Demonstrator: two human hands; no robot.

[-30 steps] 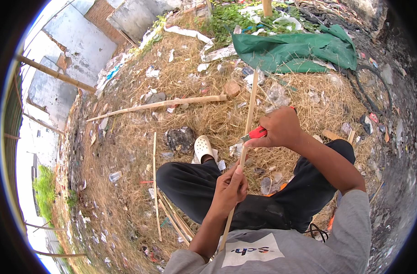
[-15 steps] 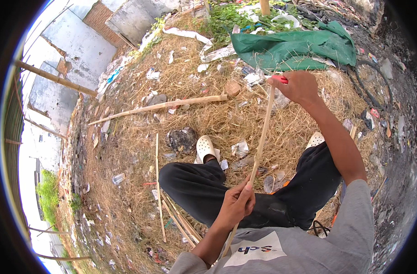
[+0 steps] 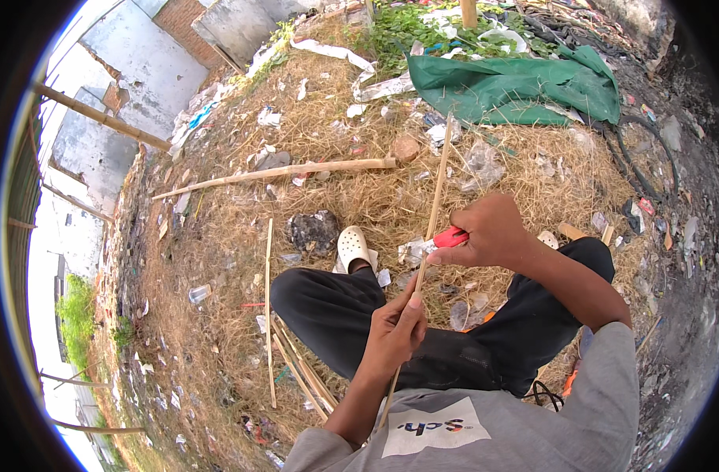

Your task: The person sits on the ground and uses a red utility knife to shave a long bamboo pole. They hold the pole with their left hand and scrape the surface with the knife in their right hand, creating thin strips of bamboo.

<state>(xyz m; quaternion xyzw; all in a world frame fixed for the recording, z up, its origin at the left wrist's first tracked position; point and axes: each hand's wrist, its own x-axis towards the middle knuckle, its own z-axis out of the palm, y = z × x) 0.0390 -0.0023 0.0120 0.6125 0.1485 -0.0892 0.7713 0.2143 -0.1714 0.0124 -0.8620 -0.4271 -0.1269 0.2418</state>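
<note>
A long, thin bamboo strip [image 3: 440, 173] slants up and away from my lap, its lower end passing beside my shirt. My left hand [image 3: 395, 332] is closed round the strip's lower part, with the thumb along it. Just above it, my right hand [image 3: 491, 232] grips a red-handled knife [image 3: 451, 237], thumb close to the strip. The knife's short metallic end meets the strip's side; its edge is too small to make out. Past my right hand, the strip's far end is bare, over the dry grass.
More bamboo strips [image 3: 303, 370] lie left of my bent leg, near a single strip [image 3: 269, 315]. Farther off rest a longer bamboo pole [image 3: 280, 172], a dark stone [image 3: 313, 233] and a green sheet [image 3: 517, 88]. Litter dots the dry grass.
My right hand has come down the bamboo strip with the red-handled knife, from near its far end to just above my left hand. My left hand still holds the strip.
</note>
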